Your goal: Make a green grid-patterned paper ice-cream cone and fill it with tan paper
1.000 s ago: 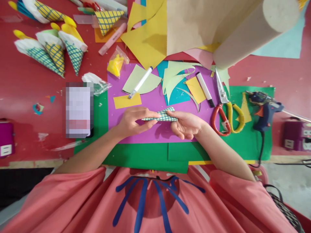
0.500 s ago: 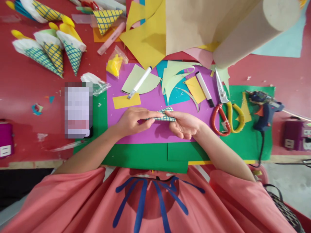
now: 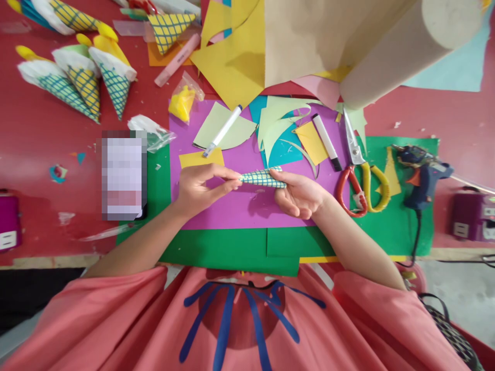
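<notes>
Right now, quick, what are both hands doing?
Left hand: closed, pinching the paper cone near its tip.
Right hand: closed, holding its wide end.

Head view, facing down, over table (image 3: 464, 123)

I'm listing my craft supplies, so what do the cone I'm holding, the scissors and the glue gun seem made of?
Cone: probably thin paper or card, matte; the rolled sheet shows no strong shine.
Scissors: metal blades, by their silvery gleam; the rounded, colored handles look like plastic.
Glue gun: likely molded plastic, smooth, judging by its dark blue body.
</notes>
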`<action>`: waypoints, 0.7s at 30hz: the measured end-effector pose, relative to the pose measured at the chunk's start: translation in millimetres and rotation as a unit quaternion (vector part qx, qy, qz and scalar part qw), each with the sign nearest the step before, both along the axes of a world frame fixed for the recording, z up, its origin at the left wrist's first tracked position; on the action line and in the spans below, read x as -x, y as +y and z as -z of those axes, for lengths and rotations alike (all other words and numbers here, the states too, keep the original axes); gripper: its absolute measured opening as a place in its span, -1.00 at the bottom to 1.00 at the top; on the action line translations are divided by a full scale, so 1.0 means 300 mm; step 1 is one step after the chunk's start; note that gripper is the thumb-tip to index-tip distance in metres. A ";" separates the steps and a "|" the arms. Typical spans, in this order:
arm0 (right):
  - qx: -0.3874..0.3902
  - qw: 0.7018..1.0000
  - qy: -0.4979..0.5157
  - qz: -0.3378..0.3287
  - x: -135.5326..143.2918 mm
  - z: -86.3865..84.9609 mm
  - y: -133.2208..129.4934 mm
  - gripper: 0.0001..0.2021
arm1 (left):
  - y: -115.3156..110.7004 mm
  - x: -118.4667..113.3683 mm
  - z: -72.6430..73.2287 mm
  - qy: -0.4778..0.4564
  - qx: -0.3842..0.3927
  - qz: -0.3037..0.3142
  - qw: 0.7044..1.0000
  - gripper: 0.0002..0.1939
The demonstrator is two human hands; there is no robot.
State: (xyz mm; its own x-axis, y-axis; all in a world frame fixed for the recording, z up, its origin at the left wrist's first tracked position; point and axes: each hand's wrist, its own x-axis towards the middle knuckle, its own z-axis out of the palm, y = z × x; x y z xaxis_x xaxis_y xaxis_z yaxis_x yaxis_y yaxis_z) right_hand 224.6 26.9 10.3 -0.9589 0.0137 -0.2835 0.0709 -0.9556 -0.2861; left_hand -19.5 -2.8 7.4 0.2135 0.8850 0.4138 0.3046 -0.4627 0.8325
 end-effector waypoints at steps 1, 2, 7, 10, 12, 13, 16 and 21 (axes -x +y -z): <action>0.000 1.000 -0.003 -0.003 -0.001 0.002 -0.001 -0.08 | 0.002 0.000 0.000 -0.003 -0.005 0.004 1.000 -0.86; 0.000 1.000 -0.007 -0.007 -0.001 0.005 -0.001 -0.09 | 0.003 0.001 -0.001 -0.004 -0.010 0.008 1.000 -0.85; -0.005 1.000 -0.015 -0.002 0.000 0.012 -0.001 -0.10 | 0.003 0.002 -0.010 0.006 -0.023 0.006 1.000 -0.91; -0.016 0.999 -0.028 0.002 0.001 0.009 0.002 -0.12 | -0.003 0.000 -0.016 0.018 -0.016 -0.004 1.000 -0.93; -0.026 0.999 -0.040 0.008 0.000 0.006 0.005 -0.13 | -0.007 -0.002 -0.017 0.022 -0.013 -0.010 1.000 -0.91; -0.029 0.999 -0.042 0.012 -0.002 0.004 0.007 -0.13 | -0.007 -0.003 -0.016 0.020 -0.009 -0.012 1.000 -0.91; -0.034 0.999 -0.033 0.024 -0.008 0.001 0.011 -0.11 | -0.008 -0.004 -0.009 0.015 0.001 -0.021 1.000 -0.90; -0.030 0.999 -0.035 0.025 -0.015 0.000 0.015 -0.11 | -0.007 0.000 0.000 0.017 -0.028 -0.028 0.999 -0.91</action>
State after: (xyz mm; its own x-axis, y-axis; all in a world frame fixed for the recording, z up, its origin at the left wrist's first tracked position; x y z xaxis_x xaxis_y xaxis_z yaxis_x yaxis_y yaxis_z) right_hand 229.2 31.3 10.4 -0.9347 0.0797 -0.3465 0.0455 -0.9397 -0.3389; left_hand -19.4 -4.9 7.5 0.1790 0.8715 0.4565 0.3588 -0.4898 0.7945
